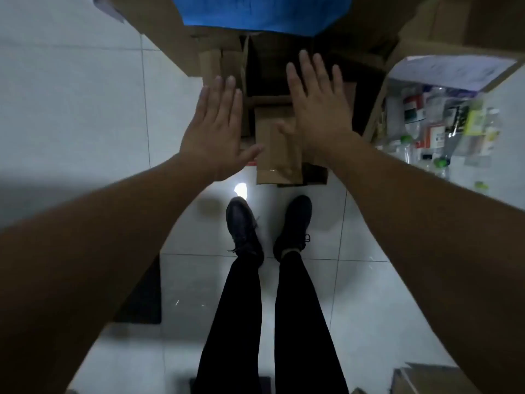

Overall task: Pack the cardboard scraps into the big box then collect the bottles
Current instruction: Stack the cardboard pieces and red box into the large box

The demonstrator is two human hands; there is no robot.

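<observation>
A big brown cardboard box (216, 56) stands on the floor in front of my feet, with several flat cardboard scraps (277, 155) stacked in and over it. My left hand (217, 129) hovers flat, fingers straight, over the box's left edge and holds nothing. My right hand (316, 109) is spread flat above the scraps, also holding nothing; whether it touches them I cannot tell. A heap of clear plastic bottles (434, 129) lies to the right, inside another cardboard container.
White tiled floor (85, 109) surrounds the box. A blue sheet (264, 12) hangs at the top. Another cardboard box (483, 21) sits top right, and a cardboard piece (426, 379) bottom right. A dark mat (142, 302) lies at the lower left. My legs (270, 308) stand just behind the box.
</observation>
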